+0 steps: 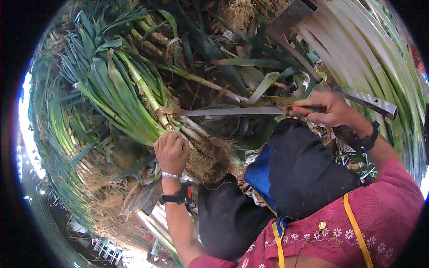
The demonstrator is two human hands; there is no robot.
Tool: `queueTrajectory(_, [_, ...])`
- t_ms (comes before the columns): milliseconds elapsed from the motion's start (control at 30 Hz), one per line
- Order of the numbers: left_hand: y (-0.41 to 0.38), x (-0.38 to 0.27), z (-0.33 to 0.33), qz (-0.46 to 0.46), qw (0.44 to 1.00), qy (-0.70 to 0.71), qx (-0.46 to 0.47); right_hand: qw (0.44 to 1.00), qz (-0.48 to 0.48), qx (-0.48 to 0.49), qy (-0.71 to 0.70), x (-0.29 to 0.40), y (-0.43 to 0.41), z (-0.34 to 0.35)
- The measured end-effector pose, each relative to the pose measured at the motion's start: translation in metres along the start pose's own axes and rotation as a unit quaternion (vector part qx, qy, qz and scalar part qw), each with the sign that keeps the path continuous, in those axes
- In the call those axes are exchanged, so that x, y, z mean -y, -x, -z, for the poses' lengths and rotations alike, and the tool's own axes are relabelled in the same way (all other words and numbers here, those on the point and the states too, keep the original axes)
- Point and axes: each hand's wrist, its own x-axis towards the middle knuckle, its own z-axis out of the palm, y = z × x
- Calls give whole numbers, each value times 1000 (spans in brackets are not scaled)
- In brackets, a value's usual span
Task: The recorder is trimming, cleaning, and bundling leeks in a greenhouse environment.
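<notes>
A bundle of leeks [127, 97] with long green leaves and muddy roots lies at the left centre. My left hand [172, 152] is closed on the leeks' stalks, just above the roots. The orange handle of a long-bladed knife [231, 111] is in my right hand [323, 109]. Its blade reaches left, and the tip end lies against the white stalks beside my left hand. What lies under the curled fingers of my left hand is hidden.
Cleaned leeks [365, 50] are stacked at the right beside a metal frame [372, 102]. More leeks with roots [70, 130] are heaped at the left. Leaf scraps cover the ground ahead. My knees, in dark cloth [305, 167], are close below the knife.
</notes>
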Motion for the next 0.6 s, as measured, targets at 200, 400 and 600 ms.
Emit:
queueTrajectory(200, [0, 0, 1, 3, 1000, -3, 4, 985, 36, -20, 165, -4, -2, -4])
queueTrajectory(400, [0, 0, 0, 7, 1000, 2, 7, 982, 43, -12, 182, -14, 2, -11])
queueTrajectory(600, [-3, -3, 2, 10, 1000, 9, 0, 979, 41, -11, 200, 0, -4, -12])
